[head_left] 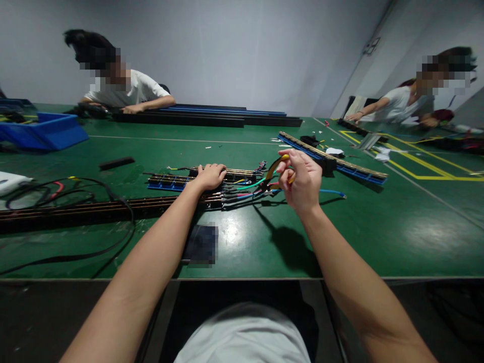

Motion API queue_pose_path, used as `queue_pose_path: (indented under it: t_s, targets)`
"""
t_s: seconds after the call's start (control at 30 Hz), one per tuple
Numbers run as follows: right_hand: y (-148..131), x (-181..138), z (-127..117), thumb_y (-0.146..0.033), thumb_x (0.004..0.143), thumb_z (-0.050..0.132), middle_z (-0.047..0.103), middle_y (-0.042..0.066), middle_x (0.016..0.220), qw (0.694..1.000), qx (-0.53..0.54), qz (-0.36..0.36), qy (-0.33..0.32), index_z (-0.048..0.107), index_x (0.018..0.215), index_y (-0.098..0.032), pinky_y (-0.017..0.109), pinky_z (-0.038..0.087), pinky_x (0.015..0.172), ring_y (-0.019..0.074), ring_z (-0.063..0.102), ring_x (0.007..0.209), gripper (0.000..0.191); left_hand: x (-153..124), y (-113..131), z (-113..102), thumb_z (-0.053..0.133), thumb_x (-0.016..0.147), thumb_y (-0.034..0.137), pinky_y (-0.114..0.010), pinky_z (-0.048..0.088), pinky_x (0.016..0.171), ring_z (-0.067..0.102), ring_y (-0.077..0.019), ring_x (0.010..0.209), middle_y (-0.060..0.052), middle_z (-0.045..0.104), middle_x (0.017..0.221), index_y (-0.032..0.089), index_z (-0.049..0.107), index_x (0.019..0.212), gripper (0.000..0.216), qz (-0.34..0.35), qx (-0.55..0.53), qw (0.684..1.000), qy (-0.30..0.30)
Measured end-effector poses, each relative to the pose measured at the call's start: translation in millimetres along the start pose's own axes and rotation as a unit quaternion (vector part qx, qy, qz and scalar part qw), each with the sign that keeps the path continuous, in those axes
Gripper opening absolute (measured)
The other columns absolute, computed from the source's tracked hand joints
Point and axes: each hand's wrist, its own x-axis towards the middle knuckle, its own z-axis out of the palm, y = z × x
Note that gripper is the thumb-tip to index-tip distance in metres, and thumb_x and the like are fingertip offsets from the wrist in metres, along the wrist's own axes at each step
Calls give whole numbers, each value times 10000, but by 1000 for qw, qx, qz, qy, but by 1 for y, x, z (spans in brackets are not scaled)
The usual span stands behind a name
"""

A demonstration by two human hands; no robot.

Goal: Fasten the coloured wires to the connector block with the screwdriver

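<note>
Work on wires (251, 185) seems in progress: right hand (302, 176) grips pliers (275, 165); left hand (210, 176) covers strip (240, 174), its grip unclear. Next move probably needs steadiness.

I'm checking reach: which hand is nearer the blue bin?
Left. The left hand is on the strips, right of the bin; the right hand, holding a yellow-handled tool, is farther right.

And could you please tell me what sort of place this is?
Probably an electrical assembly workshop: the green worktable bears a blue plastic bin, and the right hand holds yellow-handled pliers or cutters at coloured wires.
</note>
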Motion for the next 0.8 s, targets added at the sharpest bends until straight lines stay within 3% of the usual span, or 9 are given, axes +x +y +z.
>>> queue_pose_path:
  t_s: [0.13,0.3,0.37,0.47,0.57,0.67,0.8]
  targets:
    - [4,-5,2,-533,841,702,572,-68,536,1000,-24,-11,-8,647,858,-175,162,254,308,25,389,313,363,1,0,1,306,1035,418,-628,283,1116,490,-326,1312,-106,580,1430,281,581,1342,435,-1,-4,1000,6]
    - [5,-25,9,-387,942,594,519,-67,528,976,-126,-96,-150,638,860,-187,177,309,381,50,427,394,221,1,-1,2,320,1031,439,-615,296,1110,493,-329,1313,-96,578,1438,290,591,1332,432,-2,-6,1000,14]
    - [6,-35,12,-272,940,578,518,-63,545,935,-194,-184,-234,634,865,-191,181,332,421,50,435,423,124,2,-1,3,318,1032,445,-612,294,1112,490,-327,1316,-93,572,1447,295,586,1335,431,-4,-5,1000,15]
    - [8,-44,15,-155,904,558,543,-50,560,849,-250,-305,-351,628,867,-191,186,363,472,58,450,467,86,2,0,3,318,1034,442,-612,294,1112,489,-329,1319,-94,570,1450,291,578,1343,431,-7,-3,1000,11]
    - [8,-46,16,-100,870,544,559,-39,581,815,-252,-329,-406,617,870,-182,186,357,482,61,447,490,111,2,0,2,317,1036,438,-615,295,1111,491,-332,1317,-99,572,1447,281,575,1347,434,-8,-1,1000,9]
    - [4,-41,15,-123,875,552,523,-61,574,848,-239,-260,-394,617,876,-183,174,334,459,43,409,456,88,1,1,2,316,1036,445,-611,300,1109,493,-333,1315,-100,577,1440,283,580,1343,435,-7,-1,1000,9]
    - [-1,-28,9,-284,910,609,515,-65,576,944,-186,-110,-250,627,870,-187,175,323,425,44,420,441,106,0,1,1,309,1038,436,-599,300,1111,490,-331,1318,-95,568,1450,289,573,1355,437,-7,1,1000,6]
